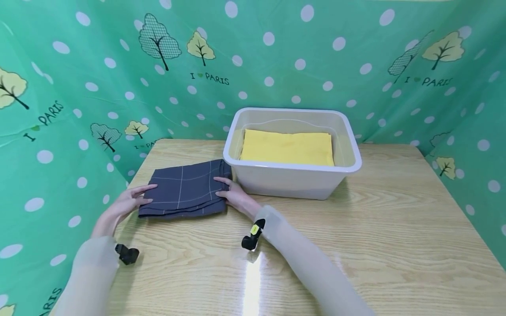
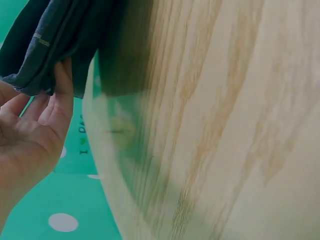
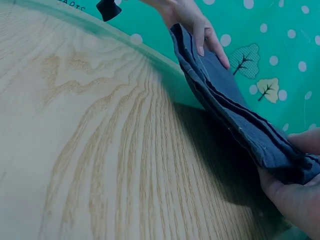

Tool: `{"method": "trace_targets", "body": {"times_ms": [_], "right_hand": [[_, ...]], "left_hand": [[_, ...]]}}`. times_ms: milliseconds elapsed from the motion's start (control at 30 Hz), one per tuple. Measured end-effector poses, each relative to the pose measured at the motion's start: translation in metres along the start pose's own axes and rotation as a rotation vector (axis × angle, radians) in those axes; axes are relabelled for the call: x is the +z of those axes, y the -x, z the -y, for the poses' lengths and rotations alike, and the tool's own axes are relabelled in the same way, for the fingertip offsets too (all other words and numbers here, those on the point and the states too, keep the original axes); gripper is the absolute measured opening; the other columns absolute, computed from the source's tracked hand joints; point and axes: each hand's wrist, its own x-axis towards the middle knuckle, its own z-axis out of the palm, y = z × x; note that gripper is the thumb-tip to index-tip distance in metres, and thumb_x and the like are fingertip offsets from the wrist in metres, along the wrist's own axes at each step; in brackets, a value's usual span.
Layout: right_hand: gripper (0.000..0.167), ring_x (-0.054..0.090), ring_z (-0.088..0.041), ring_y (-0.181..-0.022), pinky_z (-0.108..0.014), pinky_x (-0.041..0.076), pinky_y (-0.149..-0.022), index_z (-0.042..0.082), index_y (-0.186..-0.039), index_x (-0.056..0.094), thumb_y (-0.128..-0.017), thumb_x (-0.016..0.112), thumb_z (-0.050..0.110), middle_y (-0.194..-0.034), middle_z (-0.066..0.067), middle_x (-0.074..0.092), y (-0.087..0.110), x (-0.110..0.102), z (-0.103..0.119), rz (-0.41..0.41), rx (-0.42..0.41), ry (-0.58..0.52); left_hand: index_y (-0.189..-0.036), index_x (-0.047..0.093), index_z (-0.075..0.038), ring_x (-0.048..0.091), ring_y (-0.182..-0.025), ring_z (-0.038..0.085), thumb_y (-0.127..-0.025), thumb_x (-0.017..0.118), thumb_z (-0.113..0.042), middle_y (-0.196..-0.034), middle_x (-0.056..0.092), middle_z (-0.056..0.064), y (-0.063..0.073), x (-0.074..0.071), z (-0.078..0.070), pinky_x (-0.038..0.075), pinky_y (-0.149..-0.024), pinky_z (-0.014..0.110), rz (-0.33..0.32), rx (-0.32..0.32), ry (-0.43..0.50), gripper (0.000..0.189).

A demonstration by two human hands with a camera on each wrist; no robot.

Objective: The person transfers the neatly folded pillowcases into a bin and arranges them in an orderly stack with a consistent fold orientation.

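A folded dark blue cloth (image 1: 193,186) with thin pale check lines is stretched between both hands, left of a white bin. My left hand (image 1: 123,204) grips its left edge; in the left wrist view, fingers of that hand (image 2: 37,130) reach under the folded layers. At the right edge, my right hand (image 1: 238,198) pinches the cloth close to the bin's side. Seen from the right wrist, the layered cloth (image 3: 225,102) is tilted and raised off the table, a shadow beneath it, with the right thumb above and fingers below.
The white plastic bin (image 1: 284,181) stands at the back middle of the wooden table (image 1: 395,228). Inside it lies a folded yellow cloth (image 1: 286,149). A green dotted curtain (image 1: 269,57) surrounds the back and sides of the table.
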Motion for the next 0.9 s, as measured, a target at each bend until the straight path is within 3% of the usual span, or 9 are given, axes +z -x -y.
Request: {"method": "trace_targets", "body": {"times_ms": [167,267,367,433,667,900], "right_hand": [[0.05,0.054,-0.015,-0.098,-0.027,0.047,-0.078,0.027,-0.128,0.047,-0.086,0.053,0.001,-0.13,-0.008,0.038,0.007,0.0,0.004,0.002,-0.024,0.059],[0.049,0.055,-0.013,-0.095,-0.026,0.048,-0.076,0.029,-0.127,0.048,-0.086,0.054,0.002,-0.126,-0.007,0.042,0.012,0.001,0.008,0.005,-0.035,0.076],[0.049,0.056,-0.014,-0.094,-0.026,0.048,-0.076,0.028,-0.126,0.049,-0.086,0.054,0.002,-0.123,-0.007,0.046,0.017,0.001,0.011,0.018,-0.048,0.062],[0.048,0.056,-0.015,-0.097,-0.028,0.048,-0.077,0.027,-0.126,0.049,-0.086,0.053,0.0,-0.123,-0.008,0.048,0.02,0.001,0.013,0.037,-0.058,0.033],[0.05,0.053,-0.019,-0.106,-0.029,0.047,-0.082,0.023,-0.127,0.049,-0.086,0.051,-0.004,-0.127,-0.009,0.047,0.029,0.002,0.019,0.098,-0.102,-0.007],[0.049,0.052,-0.02,-0.108,-0.027,0.044,-0.086,0.019,-0.128,0.049,-0.085,0.052,-0.004,-0.127,-0.012,0.047,0.043,0.005,0.027,0.125,-0.193,0.114]], "left_hand": [[-0.14,0.026,-0.01,0.052,-0.104,0.003,-0.09,0.051,-0.016,-0.146,-0.003,0.019,0.011,0.003,-0.004,0.042,-0.086,0.033,-0.017,0.028,-0.005,0.056],[-0.139,0.027,-0.012,0.043,-0.117,0.016,-0.088,0.054,-0.022,-0.146,-0.004,0.018,0.017,0.005,-0.008,0.029,-0.099,0.044,-0.044,0.035,0.007,0.059],[-0.139,0.03,-0.015,0.017,-0.129,0.033,-0.086,0.058,-0.026,-0.147,-0.003,0.016,0.024,0.007,-0.012,0.018,-0.101,0.052,-0.073,0.038,0.03,0.061],[-0.138,0.031,-0.016,0.005,-0.131,0.035,-0.085,0.059,-0.027,-0.147,-0.001,0.014,0.028,0.009,-0.015,0.014,-0.101,0.055,-0.084,0.043,0.035,0.062],[-0.139,0.029,-0.016,0.003,-0.132,0.029,-0.086,0.056,-0.028,-0.147,0.01,0.009,0.043,0.013,-0.021,0.018,-0.103,0.045,-0.105,0.108,-0.005,0.06],[-0.139,0.03,-0.018,0.001,-0.131,0.032,-0.087,0.056,-0.025,-0.147,0.008,0.01,0.058,0.017,-0.026,0.007,-0.1,0.058,-0.124,0.133,0.034,0.058]]}}
